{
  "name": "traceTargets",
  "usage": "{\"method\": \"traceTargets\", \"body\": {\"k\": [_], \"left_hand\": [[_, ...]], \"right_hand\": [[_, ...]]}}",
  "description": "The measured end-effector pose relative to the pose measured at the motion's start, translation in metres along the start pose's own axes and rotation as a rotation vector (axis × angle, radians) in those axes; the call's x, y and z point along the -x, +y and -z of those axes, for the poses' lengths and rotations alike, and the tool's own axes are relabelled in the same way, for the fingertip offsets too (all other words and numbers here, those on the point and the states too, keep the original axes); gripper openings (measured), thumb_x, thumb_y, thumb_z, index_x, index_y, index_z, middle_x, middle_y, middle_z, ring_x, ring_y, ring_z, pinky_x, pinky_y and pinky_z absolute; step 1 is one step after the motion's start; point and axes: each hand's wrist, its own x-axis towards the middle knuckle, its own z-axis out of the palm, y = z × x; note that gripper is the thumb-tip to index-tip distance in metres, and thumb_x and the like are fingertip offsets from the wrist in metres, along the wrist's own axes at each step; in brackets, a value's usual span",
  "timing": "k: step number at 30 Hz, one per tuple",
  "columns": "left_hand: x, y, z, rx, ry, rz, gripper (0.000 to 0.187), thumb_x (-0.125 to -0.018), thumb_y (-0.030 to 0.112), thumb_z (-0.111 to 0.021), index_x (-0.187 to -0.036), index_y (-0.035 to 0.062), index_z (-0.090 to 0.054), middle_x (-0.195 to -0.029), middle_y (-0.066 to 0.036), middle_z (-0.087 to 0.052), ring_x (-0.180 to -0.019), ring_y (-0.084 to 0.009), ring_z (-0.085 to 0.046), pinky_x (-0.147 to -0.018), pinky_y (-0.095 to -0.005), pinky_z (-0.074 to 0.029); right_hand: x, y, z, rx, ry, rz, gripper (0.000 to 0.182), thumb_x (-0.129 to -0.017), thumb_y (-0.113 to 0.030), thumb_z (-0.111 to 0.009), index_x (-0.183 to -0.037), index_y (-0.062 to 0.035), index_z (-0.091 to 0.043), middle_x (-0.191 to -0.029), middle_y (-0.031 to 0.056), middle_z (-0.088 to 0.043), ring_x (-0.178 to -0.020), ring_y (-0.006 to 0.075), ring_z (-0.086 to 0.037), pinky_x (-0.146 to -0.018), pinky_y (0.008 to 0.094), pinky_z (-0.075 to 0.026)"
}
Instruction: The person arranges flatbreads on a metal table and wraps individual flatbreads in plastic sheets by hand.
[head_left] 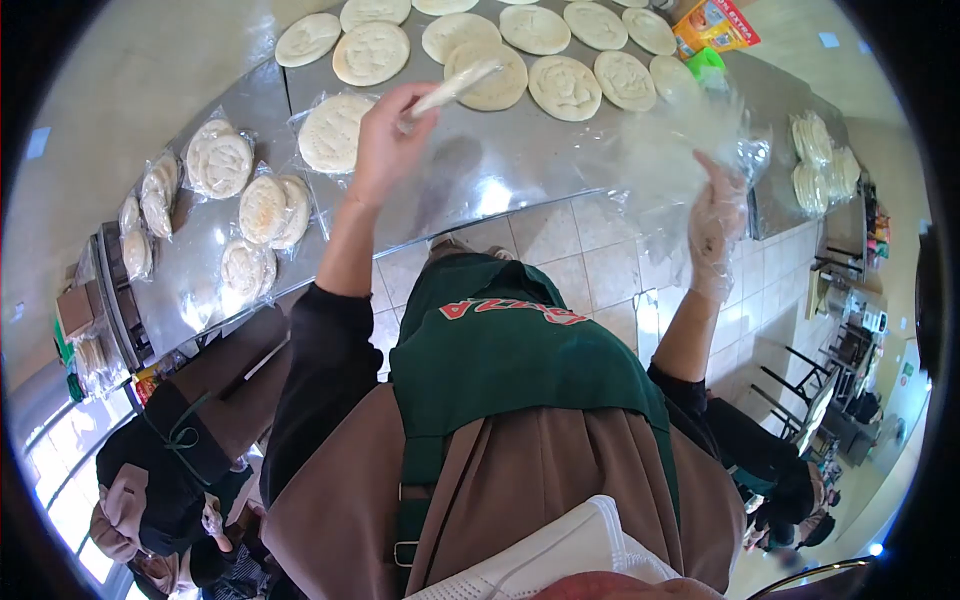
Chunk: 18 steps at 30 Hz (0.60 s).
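My left hand (393, 145) is closed around the edge of a round, pale pizza base (458, 86), which is tilted so that I see it nearly edge-on above the table. My right hand (716, 225), in a clear glove, grips a thin clear plastic bag (660, 150) that is blurred by motion. A bagged pizza base (335, 133) lies just left of my left hand. Beyond both hands, several unwrapped pizza bases (565, 88) are spread over the metal table (510, 150).
Bagged pizza bases (220, 160) lie in stacks on the left side, and more packs (822, 160) at the far right. An orange pouch (715, 27) and a green cup (707, 62) stand at the back. A co-worker (160, 470) is at lower left; other people are at lower right.
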Motion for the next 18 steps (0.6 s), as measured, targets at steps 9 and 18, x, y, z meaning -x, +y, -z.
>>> {"method": "traceTargets", "body": {"k": [9, 18], "left_hand": [[0.034, 0.082, -0.045, -0.404, 0.042, -0.976, 0.034, -0.066, 0.005, -0.068, -0.098, 0.0177, -0.065, -0.108, -0.002, -0.063, -0.098, -0.026, -0.056, -0.089, -0.0422, -0.047], [0.033, 0.092, -0.029, -0.341, -0.018, -0.805, 0.028, -0.067, 0.012, -0.072, -0.095, 0.0143, -0.068, -0.109, -0.005, -0.06, -0.099, -0.0278, -0.058, -0.089, -0.0433, -0.049]], "right_hand": [[-0.006, -0.027, -0.061, -1.223, -0.174, -0.603, 0.041, -0.093, -0.036, -0.047, -0.102, 0.0015, -0.061, -0.1, 0.0119, -0.063, -0.095, 0.0201, -0.058, -0.083, 0.0326, -0.044], [-0.019, -0.043, -0.034, -1.15, -0.1, -0.784, 0.043, -0.092, -0.036, -0.049, -0.1, 0.0048, -0.063, -0.093, 0.0096, -0.065, -0.08, 0.0149, -0.059, -0.071, 0.027, -0.047]]}}
